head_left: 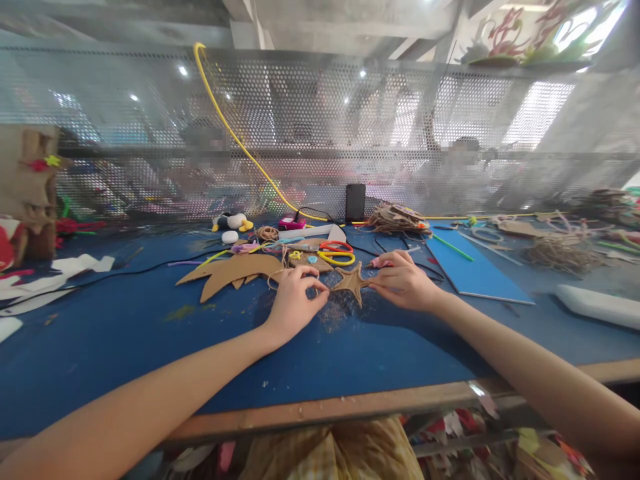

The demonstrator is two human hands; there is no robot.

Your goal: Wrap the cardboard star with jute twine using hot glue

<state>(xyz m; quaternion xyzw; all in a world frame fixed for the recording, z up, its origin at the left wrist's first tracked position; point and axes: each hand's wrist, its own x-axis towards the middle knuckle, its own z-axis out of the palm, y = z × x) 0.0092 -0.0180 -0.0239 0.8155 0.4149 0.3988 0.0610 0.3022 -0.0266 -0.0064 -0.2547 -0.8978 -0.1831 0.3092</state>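
**2 hands on a cardboard star**

Lying flat on the blue table [150, 340], near its middle: a small brown star [351, 281] of cardboard. Pinched at its left point by the left hand [294, 300], fingers curled narrow around the tip. Pinched at its right point by the right hand [404, 280], thumb and fingers closed on the edge, with a pink item (too small to identify) tucked under the knuckles. Just below the star, a scatter of pale crumbs on the blue surface.

Left of the star, touching nothing but the table: a large cardboard cutout [231, 272] with pointed lobes. Just behind the star: scissors [336, 254] with red and yellow handles, among loops of twine and small coloured bits. Further behind: a black phone [355, 202] standing upright against the mesh screen [310, 120], and a yellow cable [235, 137] curving up from beside it. Right of the star: a blue sheet [475, 270] with a green stick on it.
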